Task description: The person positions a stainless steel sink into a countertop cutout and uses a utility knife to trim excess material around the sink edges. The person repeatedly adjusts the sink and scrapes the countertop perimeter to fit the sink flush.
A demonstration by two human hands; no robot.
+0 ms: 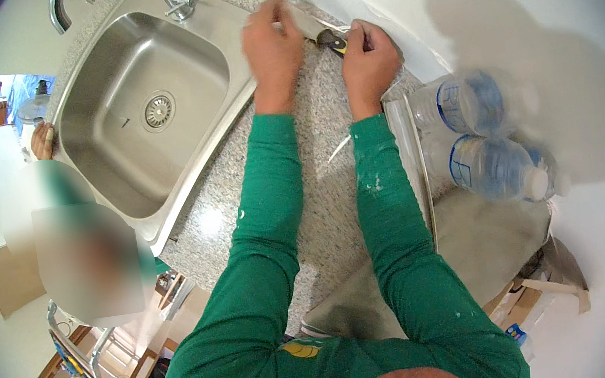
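Both my hands are over the granite counter [238, 171], close to the wall behind it. My left hand [274, 50], slightly blurred, is curled with the fingers drawn together beside the sink's rim; what it holds, if anything, does not show. My right hand [370, 65] is closed against the wall side, its grip hidden. Between the hands is a small black and yellow tool [332, 42], touching or very near the right fingers; its exact kind is unclear. A thin white strip [343, 28] runs along the wall's foot by the right fingers.
The steel sink [149, 145] and its faucet [180, 5] are at left. Plastic bottles [493, 166] lie by the wall at right. A thin white piece [339, 148] lies between my forearms. At far left a person's hand [42, 140] rests by the sink's edge.
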